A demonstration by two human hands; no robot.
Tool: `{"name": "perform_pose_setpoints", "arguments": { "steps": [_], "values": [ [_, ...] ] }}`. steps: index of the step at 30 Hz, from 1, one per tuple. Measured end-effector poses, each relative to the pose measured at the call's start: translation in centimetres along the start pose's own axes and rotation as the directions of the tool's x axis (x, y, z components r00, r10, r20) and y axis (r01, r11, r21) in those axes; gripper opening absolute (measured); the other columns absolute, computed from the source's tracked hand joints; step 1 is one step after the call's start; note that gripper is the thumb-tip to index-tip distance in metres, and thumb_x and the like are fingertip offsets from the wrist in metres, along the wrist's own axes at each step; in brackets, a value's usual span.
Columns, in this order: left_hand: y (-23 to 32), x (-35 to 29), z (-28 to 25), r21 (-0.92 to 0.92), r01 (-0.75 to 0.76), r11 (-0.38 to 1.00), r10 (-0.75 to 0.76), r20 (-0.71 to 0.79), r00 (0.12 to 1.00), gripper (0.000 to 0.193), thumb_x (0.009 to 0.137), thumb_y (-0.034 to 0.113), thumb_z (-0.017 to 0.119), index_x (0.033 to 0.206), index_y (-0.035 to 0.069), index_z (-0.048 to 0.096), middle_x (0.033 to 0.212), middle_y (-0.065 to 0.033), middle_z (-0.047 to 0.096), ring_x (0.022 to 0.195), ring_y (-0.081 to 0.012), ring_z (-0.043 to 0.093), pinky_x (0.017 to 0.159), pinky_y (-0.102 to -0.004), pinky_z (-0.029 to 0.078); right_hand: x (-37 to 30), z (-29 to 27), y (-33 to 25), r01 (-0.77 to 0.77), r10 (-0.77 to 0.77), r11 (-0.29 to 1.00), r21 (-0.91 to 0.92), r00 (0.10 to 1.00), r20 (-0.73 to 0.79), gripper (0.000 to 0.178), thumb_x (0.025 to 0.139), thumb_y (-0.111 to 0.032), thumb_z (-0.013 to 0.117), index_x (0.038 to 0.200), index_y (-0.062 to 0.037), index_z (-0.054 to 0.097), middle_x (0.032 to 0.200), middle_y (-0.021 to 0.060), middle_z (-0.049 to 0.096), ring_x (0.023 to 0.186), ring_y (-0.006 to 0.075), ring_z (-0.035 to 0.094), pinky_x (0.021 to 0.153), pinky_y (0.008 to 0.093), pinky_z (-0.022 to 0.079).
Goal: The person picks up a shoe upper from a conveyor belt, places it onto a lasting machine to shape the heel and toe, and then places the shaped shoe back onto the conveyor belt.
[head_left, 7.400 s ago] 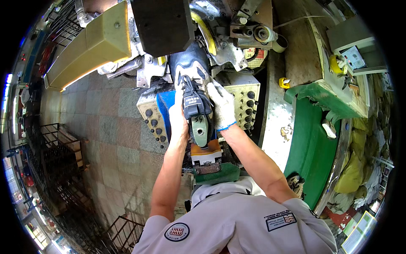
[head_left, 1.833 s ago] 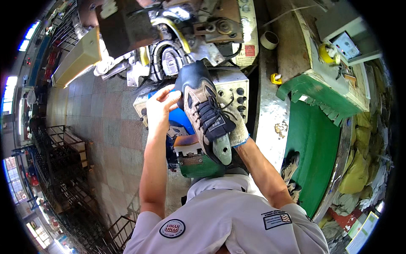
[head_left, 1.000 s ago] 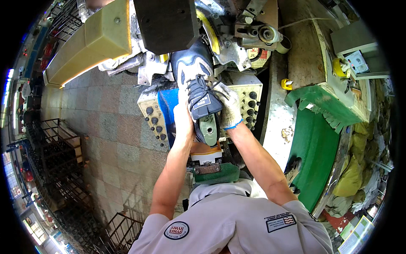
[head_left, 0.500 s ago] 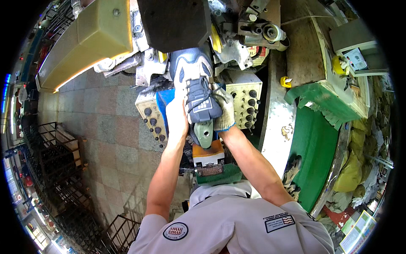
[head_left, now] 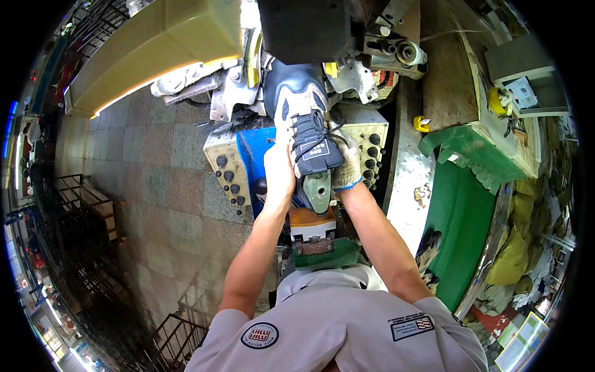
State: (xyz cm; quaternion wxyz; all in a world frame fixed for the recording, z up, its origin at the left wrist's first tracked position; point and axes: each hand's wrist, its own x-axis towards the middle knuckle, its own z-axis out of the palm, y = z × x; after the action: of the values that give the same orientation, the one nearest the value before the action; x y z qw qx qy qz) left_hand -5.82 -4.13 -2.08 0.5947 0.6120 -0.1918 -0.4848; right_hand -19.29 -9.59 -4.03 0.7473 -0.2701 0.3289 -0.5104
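Between my hands is a dark navy and white laced shoe [head_left: 307, 121], its toe under the dark block [head_left: 308, 34] of a machine. A green shoe last [head_left: 318, 193] fills the shoe and sticks out at the heel end. My bare left hand [head_left: 280, 167] grips the shoe's left side, its fingers partly hidden. My right hand [head_left: 348, 162], in a pale knit glove with a blue cuff, holds the other side near the heel. Metal clamp plates [head_left: 234, 94] flank the toe. An orange-topped pad [head_left: 312, 217] lies just below the last.
Control boxes with black knobs [head_left: 228, 167] [head_left: 365, 152] stand on both sides of the shoe. A large yellowish cover [head_left: 155, 49] reaches across the upper left. On the right are a green conveyor belt [head_left: 462, 217] and a worn wooden cabinet [head_left: 449, 80]. Black racks [head_left: 80, 211] line the far left.
In the picture, the machine, shoe and both hands have shifted to the right, the view having turned slightly. Both hands keep their hold on the shoe, its toe still under the block.
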Motion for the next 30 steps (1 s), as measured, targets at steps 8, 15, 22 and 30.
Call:
{"name": "perform_pose_setpoints", "arguments": {
  "steps": [8,15,22,30],
  "values": [
    [-1.5,0.5,-0.4,0.053,-0.176,0.983,0.177,-0.011,0.984,0.042,0.106,0.027,0.050,0.096,-0.011,0.066,0.081,-0.0087,0.069,0.073,-0.0123,0.056,0.066,-0.0317,0.047,0.5,-0.8,0.3,0.197,-0.170,0.916,-0.350,0.980,0.107,0.033,0.098,-0.006,0.051,0.127,0.0037,0.064,0.124,0.0102,0.067,0.109,0.0159,0.066,0.092,0.0267,0.054],
    [-0.3,0.7,-0.8,-0.146,0.018,0.989,-0.022,-0.026,0.999,0.043,0.106,0.033,0.049,0.097,-0.003,0.070,0.082,-0.0004,0.067,0.070,-0.0077,0.056,0.064,-0.0263,0.045,0.4,1.1,0.3,-0.054,0.055,0.997,0.060,0.999,-0.003,0.027,0.091,-0.003,0.061,0.116,0.0016,0.069,0.115,0.0097,0.071,0.105,0.0182,0.068,0.092,0.0288,0.054],
    [-0.1,0.2,-0.6,-0.338,0.224,0.914,-0.187,0.138,0.973,0.048,0.105,0.048,0.046,0.117,0.006,0.067,0.103,-0.0029,0.071,0.089,-0.0141,0.068,0.079,-0.0301,0.054,0.8,-0.3,1.0,0.027,-0.027,1.000,0.006,0.998,0.054,0.030,0.095,-0.007,0.060,0.122,0.0023,0.066,0.115,0.0076,0.071,0.101,0.0149,0.068,0.087,0.0264,0.054],
    [-0.8,1.5,-2.0,-0.019,0.067,0.998,-0.066,0.064,0.996,0.052,0.107,0.039,0.042,0.101,-0.004,0.071,0.088,-0.0046,0.072,0.076,-0.0108,0.060,0.070,-0.0307,0.049,0.4,1.2,1.5,-0.005,-0.002,0.981,0.192,0.999,0.035,0.032,0.095,-0.005,0.058,0.125,0.0029,0.064,0.118,0.0094,0.070,0.102,0.0164,0.067,0.089,0.0279,0.054]
  ]
}}
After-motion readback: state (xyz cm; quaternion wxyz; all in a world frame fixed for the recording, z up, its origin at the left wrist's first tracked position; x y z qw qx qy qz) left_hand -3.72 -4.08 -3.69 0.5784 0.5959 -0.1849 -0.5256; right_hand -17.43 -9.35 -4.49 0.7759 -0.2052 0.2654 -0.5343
